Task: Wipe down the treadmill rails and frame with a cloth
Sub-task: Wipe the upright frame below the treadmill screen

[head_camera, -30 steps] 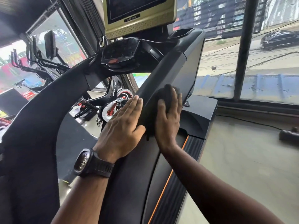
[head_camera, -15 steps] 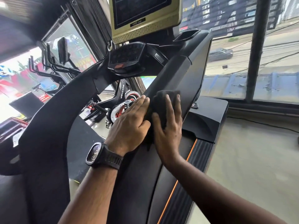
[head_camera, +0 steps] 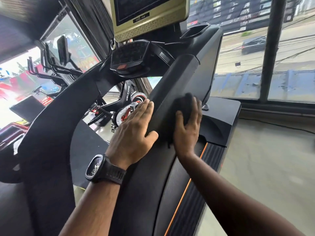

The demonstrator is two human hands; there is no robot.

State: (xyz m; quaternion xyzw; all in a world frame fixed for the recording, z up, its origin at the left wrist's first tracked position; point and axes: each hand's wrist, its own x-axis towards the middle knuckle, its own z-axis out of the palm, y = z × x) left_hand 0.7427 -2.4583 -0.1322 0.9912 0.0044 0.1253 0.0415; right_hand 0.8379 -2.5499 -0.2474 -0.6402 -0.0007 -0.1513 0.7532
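Observation:
A black treadmill's right rail (head_camera: 177, 79) slopes up from the lower middle to the console (head_camera: 129, 57). My right hand (head_camera: 188, 128) presses a dark cloth (head_camera: 184, 103) against the rail's right side, fingers spread over it. My left hand (head_camera: 134, 132), with a black watch on the wrist, lies flat against the rail's left side, fingers together and thumb hooked over the top, holding nothing. The left rail (head_camera: 51, 116) curves down at the left. Most of the cloth is hidden under my right hand.
A gold-framed screen (head_camera: 150, 12) hangs above the console. The treadmill's side step with an orange stripe (head_camera: 185, 189) runs below my right arm. An exercise bike (head_camera: 129, 108) stands beyond the rails. Windows and a dark pillar (head_camera: 272, 48) are at the right, with concrete floor (head_camera: 264, 167) below.
Both hands stay on the right rail while the cloth hand has slid slightly toward the rail's right face. The view has shifted a little, with the console now closer and more central.

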